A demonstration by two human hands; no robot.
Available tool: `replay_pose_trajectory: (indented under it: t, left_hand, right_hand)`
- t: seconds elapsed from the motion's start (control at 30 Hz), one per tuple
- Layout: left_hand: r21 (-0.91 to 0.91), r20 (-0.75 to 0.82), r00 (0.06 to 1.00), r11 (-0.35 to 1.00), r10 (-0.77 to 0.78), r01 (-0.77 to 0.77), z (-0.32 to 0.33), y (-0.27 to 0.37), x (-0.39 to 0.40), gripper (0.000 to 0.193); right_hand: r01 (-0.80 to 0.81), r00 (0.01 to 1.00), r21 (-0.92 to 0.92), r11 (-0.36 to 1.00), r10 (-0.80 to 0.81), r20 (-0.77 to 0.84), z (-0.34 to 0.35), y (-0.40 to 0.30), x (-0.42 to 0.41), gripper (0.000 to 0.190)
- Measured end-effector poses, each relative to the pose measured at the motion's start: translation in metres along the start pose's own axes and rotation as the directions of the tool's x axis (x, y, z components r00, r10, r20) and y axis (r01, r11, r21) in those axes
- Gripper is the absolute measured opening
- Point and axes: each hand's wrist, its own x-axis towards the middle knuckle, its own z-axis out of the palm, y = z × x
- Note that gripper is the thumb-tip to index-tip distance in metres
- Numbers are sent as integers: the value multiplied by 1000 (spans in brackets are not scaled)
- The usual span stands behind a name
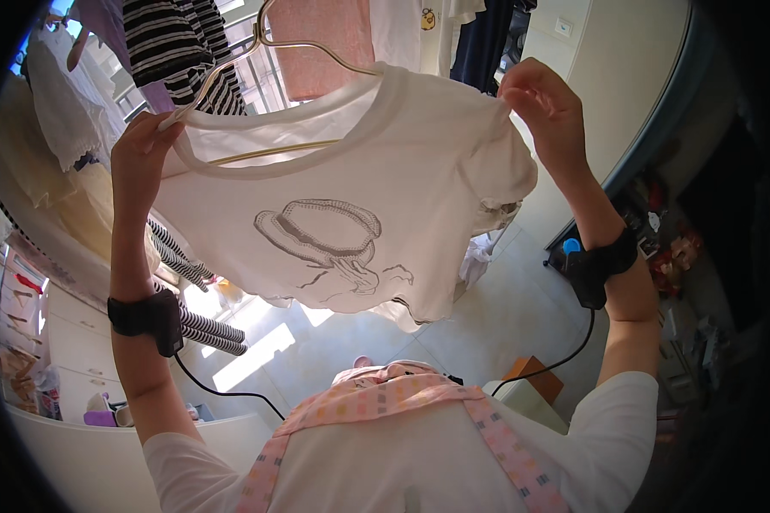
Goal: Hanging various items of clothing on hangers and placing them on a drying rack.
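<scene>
A white short-sleeved T-shirt [423, 186] with a printed line drawing of a hat hangs spread out before me. Inside its wide neckline sits a gold-coloured metal clothes hanger [308, 43], its lower bar showing through the opening. My left hand [140, 151] pinches the shirt near the left end of the neckline, together with the hanger's arm. At the opposite shoulder, my right hand [545, 106] grips the fabric by the top of the sleeve. The hanger's right end is hidden under the cloth, and the top of its hook runs out of view.
Behind the shirt hang black-and-white striped clothing [173, 51], a pink towel-like cloth [321, 48] and a white lacy garment [67, 96]. A white counter [135, 449] curves along the lower left. Sunlight falls on the tiled floor [385, 343]. An orange-brown box [536, 378] stands lower right.
</scene>
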Motion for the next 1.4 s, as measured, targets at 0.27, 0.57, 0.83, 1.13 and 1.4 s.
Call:
replay_pose_trajectory:
  t: [0.27,0.57,0.83,1.13,1.4]
  left_hand:
    - [-80,-82,996,996,-47,41,-5,-6,-3,18]
    - [-155,-98,984,979,-150,133,-9,-23,0,22]
    - [-119,-3,993,986,-118,116,2,3,19,26]
    - [-444,449,877,810,-169,383,-12,-51,-33,40]
    - [-608,431,838,579,-334,544,10,-70,-49,43]
  right_hand:
    - [-375,883,9,927,354,309,-3,24,-12,38]
    - [-371,908,-96,924,382,172,-49,49,-3,54]
    - [-3,926,-350,937,135,352,4,5,62,37]
    - [-116,983,-189,975,140,120,-67,32,53,25]
    - [-194,978,-391,900,210,-2,-129,45,44,28]
